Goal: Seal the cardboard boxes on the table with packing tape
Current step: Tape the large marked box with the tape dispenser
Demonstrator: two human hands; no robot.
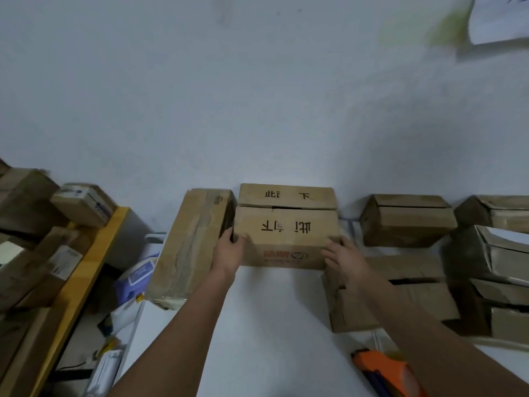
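Both hands on the printed box at the table's far edge

Nearest us, the orange tape dispenser point(385, 373) is half hidden by our right arm; farther on, our left hand point(229, 252) grips the printed box point(286, 239) at its left corner, our right hand point(342, 257) lies spread-fingered on its right corner, flaps unsealed, against the wall; flanking boxes blur.

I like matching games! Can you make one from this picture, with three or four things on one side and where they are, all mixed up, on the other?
Things:
1. box with printed characters
2. orange tape dispenser
3. taped box
4. white paper

Places:
A. up on the wall, top right
B. held between both hands
C. on the table's near edge, beside the right forearm
D. just left of the left hand

Pairs: 1-B, 2-C, 3-D, 4-A
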